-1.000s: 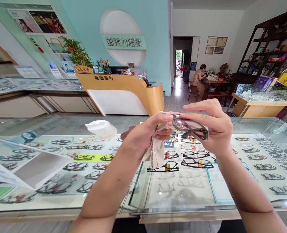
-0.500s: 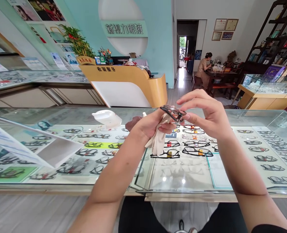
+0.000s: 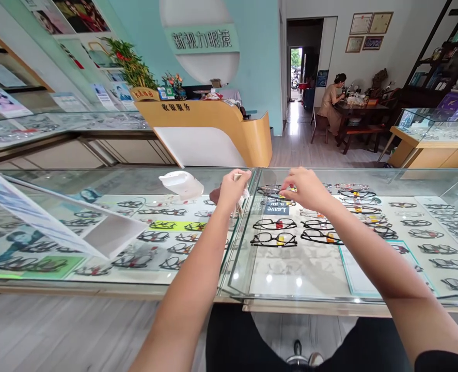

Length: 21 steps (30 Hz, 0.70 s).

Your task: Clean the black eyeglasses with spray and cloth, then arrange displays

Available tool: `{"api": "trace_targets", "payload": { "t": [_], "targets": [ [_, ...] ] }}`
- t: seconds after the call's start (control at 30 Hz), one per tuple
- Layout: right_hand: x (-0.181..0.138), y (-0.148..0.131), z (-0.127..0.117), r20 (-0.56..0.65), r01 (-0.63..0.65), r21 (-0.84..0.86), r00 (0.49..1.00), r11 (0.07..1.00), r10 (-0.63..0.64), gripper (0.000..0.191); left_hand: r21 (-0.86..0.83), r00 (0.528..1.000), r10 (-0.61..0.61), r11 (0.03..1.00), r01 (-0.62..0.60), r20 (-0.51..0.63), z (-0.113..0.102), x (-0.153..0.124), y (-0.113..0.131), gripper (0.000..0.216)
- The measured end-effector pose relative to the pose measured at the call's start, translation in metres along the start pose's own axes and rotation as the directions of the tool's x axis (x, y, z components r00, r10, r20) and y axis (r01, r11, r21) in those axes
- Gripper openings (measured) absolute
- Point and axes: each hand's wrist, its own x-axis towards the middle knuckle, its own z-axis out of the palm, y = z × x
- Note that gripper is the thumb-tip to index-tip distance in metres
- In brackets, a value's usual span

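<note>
My left hand (image 3: 233,190) is closed on a beige cleaning cloth (image 3: 246,193), over the seam between two glass counters. A brown object (image 3: 215,195) of unclear kind lies just beside it, partly hidden. Farther right, my right hand (image 3: 305,187) pinches a pair of dark-framed eyeglasses (image 3: 268,191) by its right end. The glasses are low over the far part of the counter top (image 3: 275,281); whether they touch the glass I cannot tell. Several eyeglasses (image 3: 274,239) with coloured tags sit in rows under the glass, close below both hands.
A white moulded object (image 3: 182,185) lies on the left counter. Nearer stands a tilted white display board (image 3: 50,217). Beyond are a yellow cashier desk (image 3: 257,139) and a person (image 3: 332,106) seated at a dark table. Framed certificates (image 3: 360,23) hang on the back wall.
The eyeglasses have gone from my left hand to my right and down toward the counter. My left hand has drawn left with the cloth. The view has shifted slightly.
</note>
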Motion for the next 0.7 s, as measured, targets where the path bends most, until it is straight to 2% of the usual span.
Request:
{"api": "trace_targets", "payload": {
  "t": [0.1,0.2,0.33,0.47,0.7],
  "targets": [
    [0.008,-0.005,0.022,0.160,-0.028,-0.129,0.986,0.991,0.049,0.023,0.121,0.999,0.042,0.992,-0.044,0.018,0.002,-0.006,-0.001,0.031],
    [0.008,-0.011,0.039,0.224,-0.030,-0.184,0.972,0.983,0.071,0.027,0.299,0.990,0.117,0.945,-0.135,0.076,0.006,-0.011,-0.002,0.024],
    [0.007,-0.016,0.057,0.240,-0.036,-0.231,0.966,0.972,0.093,0.027,0.472,0.967,0.139,0.852,-0.226,0.213,0.010,-0.011,-0.009,0.024],
    [0.010,-0.015,0.071,0.249,-0.041,-0.269,0.962,0.962,0.110,0.028,0.511,0.930,0.158,0.798,-0.318,0.331,0.014,-0.006,-0.018,0.018],
    [0.011,-0.017,0.083,0.253,-0.052,-0.284,0.959,0.957,0.127,0.029,0.557,0.833,0.181,0.667,-0.495,0.523,0.031,-0.002,-0.037,0.018]
  ]
}}
